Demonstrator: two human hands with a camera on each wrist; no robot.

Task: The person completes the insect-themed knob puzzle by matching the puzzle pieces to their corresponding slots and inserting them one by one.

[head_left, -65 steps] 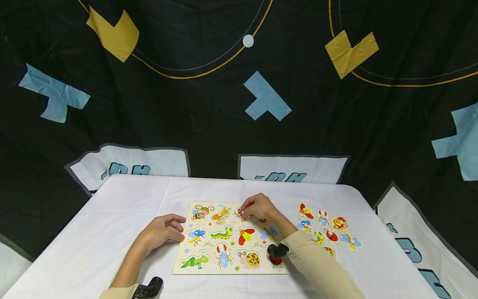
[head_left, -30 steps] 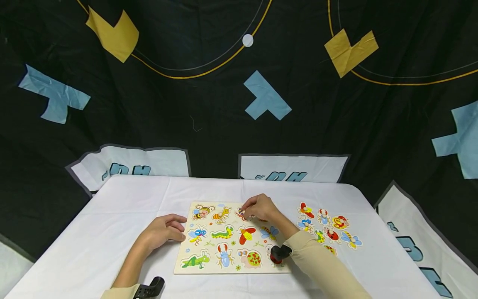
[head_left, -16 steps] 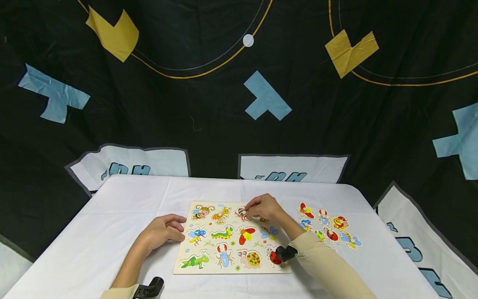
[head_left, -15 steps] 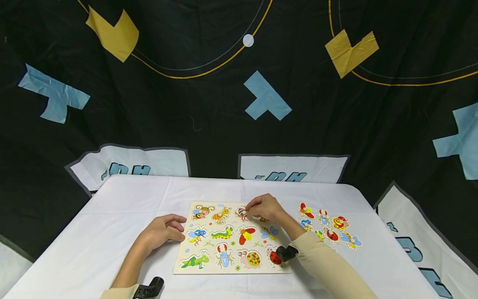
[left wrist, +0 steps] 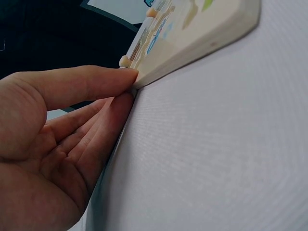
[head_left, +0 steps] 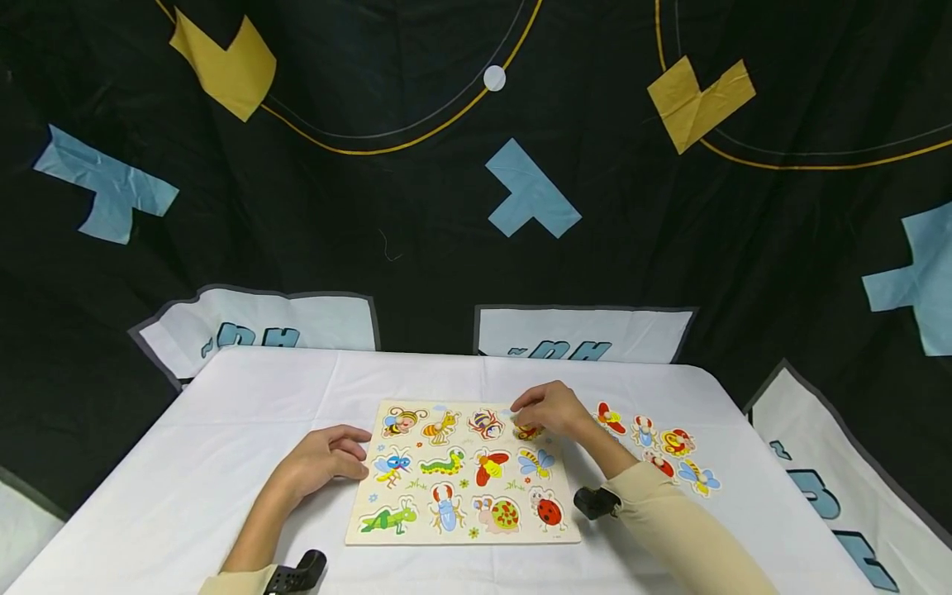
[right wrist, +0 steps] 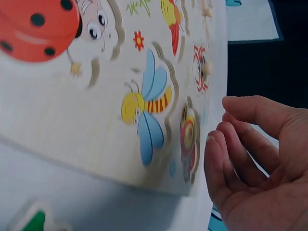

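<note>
My left hand rests beside the left edge of a wooden peg puzzle board printed with insects. In the left wrist view its fingertips touch the side of the board, fingers nearly straight. My right hand, with loosely bent fingers and nothing in them, hovers over the board's top right corner, partly covering the last printed recess there. Left of it the spider piece lies in its place in the top row; a small wooden knob shows on it in the right wrist view. The blue-winged bee recess appears below that hand.
Loose insect pieces lie on the white tablecloth right of the board, among them a stag beetle, a ladybug and a blue-winged bee. My right forearm hides some of this group. A black curtain hangs behind the table.
My right hand has left the spider piece and moved right and slightly up to the board's corner, uncovering the spider and the ladybug picture. The left hand stays put.
</note>
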